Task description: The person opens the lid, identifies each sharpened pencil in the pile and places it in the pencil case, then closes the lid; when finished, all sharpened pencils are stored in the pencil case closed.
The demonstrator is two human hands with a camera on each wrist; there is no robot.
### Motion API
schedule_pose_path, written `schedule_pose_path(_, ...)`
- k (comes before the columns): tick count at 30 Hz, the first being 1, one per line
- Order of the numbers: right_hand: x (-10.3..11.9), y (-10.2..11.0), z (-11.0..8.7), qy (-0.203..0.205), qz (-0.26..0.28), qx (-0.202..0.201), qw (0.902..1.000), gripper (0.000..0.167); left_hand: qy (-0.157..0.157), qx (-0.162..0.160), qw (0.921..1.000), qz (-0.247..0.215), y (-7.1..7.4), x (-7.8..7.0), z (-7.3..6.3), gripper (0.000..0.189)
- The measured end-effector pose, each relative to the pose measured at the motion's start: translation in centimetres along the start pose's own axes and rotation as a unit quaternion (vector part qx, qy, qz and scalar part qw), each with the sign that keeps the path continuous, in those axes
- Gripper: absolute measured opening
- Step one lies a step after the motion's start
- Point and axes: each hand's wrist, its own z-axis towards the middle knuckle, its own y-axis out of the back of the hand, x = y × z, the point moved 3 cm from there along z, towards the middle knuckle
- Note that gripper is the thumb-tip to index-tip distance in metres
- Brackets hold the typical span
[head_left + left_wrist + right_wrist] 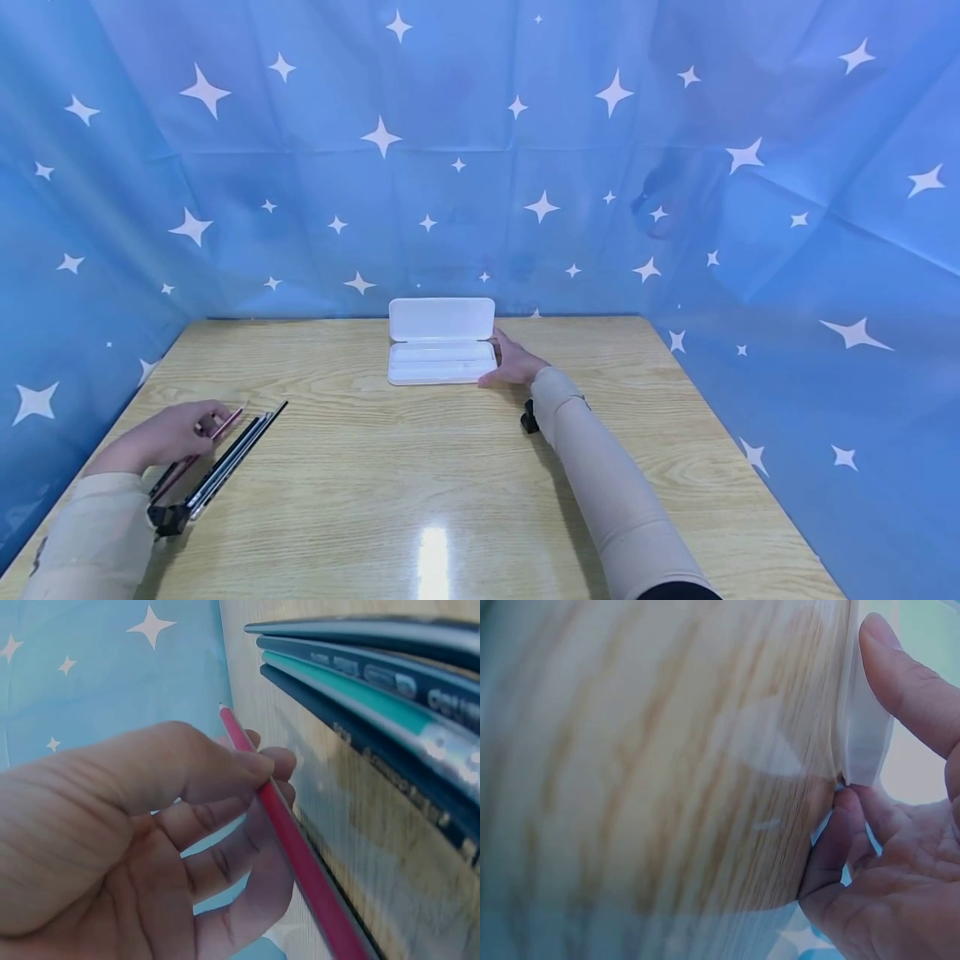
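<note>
At the left of the table my left hand (176, 433) pinches a red pencil (289, 832) between thumb and fingers. Several dark pencils and one green pencil (352, 686) lie side by side on the wood just right of that hand. Toward the back middle, a white pencil case (441, 372) lies with its lid (442, 319) raised. Inside it are long compartments with no pencils visible. My right hand (516, 362) holds the case by its right end, thumb at the near side and fingers at the far side. In the right wrist view, the case's white edge (866, 735) shows between thumb and fingers.
The wood-grain table (360, 483) ends at the back against a blue curtain (465, 217) with white stars, which also runs along both sides. Black wrist devices (529, 417) sit under the forearms. A bright light reflection shows near the table's front.
</note>
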Motion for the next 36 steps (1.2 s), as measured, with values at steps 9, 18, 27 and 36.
schedule_pose_path(9,0.0,-0.1,0.0,-0.001,0.003,0.001,1.0000,0.125,-0.013,-0.015,0.9998,-0.008,0.4,0.0,0.0,0.037)
schedule_pose_path(18,0.1,-0.1,0.0,-0.004,0.010,0.003,0.9999,0.125,-0.013,-0.029,0.9994,-0.012,0.5,-0.1,0.3,0.038)
schedule_pose_path(27,-0.1,-0.1,0.0,-0.002,0.013,0.004,0.9999,0.126,-0.021,-0.036,0.9985,-0.036,0.5,-1.0,0.5,0.043)
schedule_pose_path(36,0.3,-0.1,-0.3,0.004,0.013,0.004,0.9999,0.124,-0.013,-0.038,0.9984,-0.040,0.9,-1.9,0.8,0.044)
